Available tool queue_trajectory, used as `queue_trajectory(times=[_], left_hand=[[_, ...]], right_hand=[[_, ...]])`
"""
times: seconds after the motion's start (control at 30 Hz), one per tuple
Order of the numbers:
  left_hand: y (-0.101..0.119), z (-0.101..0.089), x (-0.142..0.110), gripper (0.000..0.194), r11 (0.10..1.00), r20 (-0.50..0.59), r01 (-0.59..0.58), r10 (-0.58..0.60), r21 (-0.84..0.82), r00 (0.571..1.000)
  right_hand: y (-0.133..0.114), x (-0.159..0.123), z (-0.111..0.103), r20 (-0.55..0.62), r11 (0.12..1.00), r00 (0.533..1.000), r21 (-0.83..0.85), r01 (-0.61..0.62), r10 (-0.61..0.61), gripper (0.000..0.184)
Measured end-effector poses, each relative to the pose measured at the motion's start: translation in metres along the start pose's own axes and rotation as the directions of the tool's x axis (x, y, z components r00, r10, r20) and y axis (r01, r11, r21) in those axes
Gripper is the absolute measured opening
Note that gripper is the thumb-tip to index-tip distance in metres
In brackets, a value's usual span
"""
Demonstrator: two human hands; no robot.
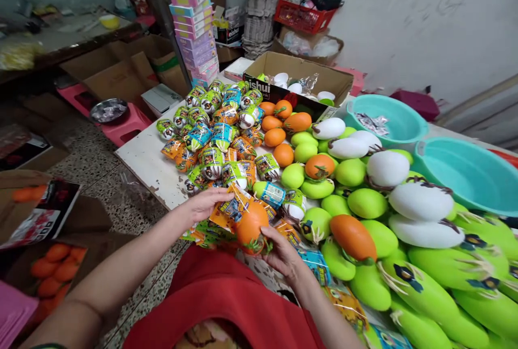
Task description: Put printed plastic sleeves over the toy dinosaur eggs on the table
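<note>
My right hand (pixel 283 254) holds a round orange toy fruit (pixel 251 224) by its green leafy end, close above the table's front edge. My left hand (pixel 208 202) pinches the corner of an orange printed packet (pixel 231 207) that lies against the fruit's left side. Beyond both hands is a heap of egg-shaped toys in printed wrappers (pixel 212 163). To the right of my right hand lie lime-green toy fruits (pixel 338 257), orange ones (pixel 353 237) and white ones (pixel 388 168), several with brown or cream strands. Blue printed packets (pixel 314 265) lie beside my right forearm.
Two turquoise basins (pixel 477 168) stand at the right back; one contains small silvery packets (pixel 372 122). A cardboard box (pixel 299 66) with white shells sits at the back, beside stacked pink and purple boxes (pixel 196 36). Boxes with orange toys (pixel 59 268) are at lower left, a pink stool (pixel 125 125) farther back.
</note>
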State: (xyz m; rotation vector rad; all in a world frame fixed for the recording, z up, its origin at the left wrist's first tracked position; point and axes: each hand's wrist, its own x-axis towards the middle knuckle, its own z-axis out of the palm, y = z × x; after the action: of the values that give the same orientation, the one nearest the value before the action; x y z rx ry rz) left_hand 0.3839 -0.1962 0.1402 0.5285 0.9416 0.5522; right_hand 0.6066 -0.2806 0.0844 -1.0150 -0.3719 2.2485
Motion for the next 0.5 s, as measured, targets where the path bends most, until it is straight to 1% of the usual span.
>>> queue_trajectory(times=[0.03,0.1,0.2,0.3,0.37,0.43,0.47,0.5], left_hand=[[0.001,-0.003,-0.001,0.027,0.999,-0.005,0.0,0.0,0.035,1.0],[0.003,-0.006,-0.001,0.025,0.994,-0.032,-0.014,0.017,0.11,0.999],[0.005,-0.004,0.0,0.025,0.979,-0.052,-0.036,0.047,0.201,0.998],[0.006,0.003,0.001,0.025,0.955,-0.013,-0.015,0.019,0.295,1.0],[0.005,0.009,0.0,0.025,0.934,0.036,-0.01,-0.003,0.358,0.999],[0.005,0.015,-0.003,0.025,0.905,0.084,-0.036,0.001,0.423,0.996],[0.006,0.018,-0.005,0.025,0.884,0.104,-0.067,0.021,0.463,0.994],[0.007,0.02,-0.007,0.025,0.858,0.111,-0.116,0.07,0.5,0.991]], right_hand=[[0.001,-0.001,0.002,0.023,1.0,1.0,-0.018,-0.008,0.009,0.045],[0.0,-0.003,0.008,0.066,0.996,0.998,-0.08,0.031,-0.026,0.054],[-0.009,-0.004,0.018,0.091,0.961,0.993,-0.257,0.1,-0.079,0.069],[-0.016,-0.001,0.026,0.071,0.913,0.996,-0.4,0.085,-0.061,0.09],[-0.017,0.001,0.029,0.074,0.903,0.995,-0.42,0.091,-0.066,0.099],[-0.015,0.003,0.031,0.099,0.911,0.994,-0.404,0.087,-0.052,0.097],[-0.013,0.004,0.032,0.112,0.92,0.993,-0.384,0.086,-0.046,0.092],[-0.01,0.005,0.033,0.121,0.929,0.991,-0.357,0.092,-0.051,0.087]])
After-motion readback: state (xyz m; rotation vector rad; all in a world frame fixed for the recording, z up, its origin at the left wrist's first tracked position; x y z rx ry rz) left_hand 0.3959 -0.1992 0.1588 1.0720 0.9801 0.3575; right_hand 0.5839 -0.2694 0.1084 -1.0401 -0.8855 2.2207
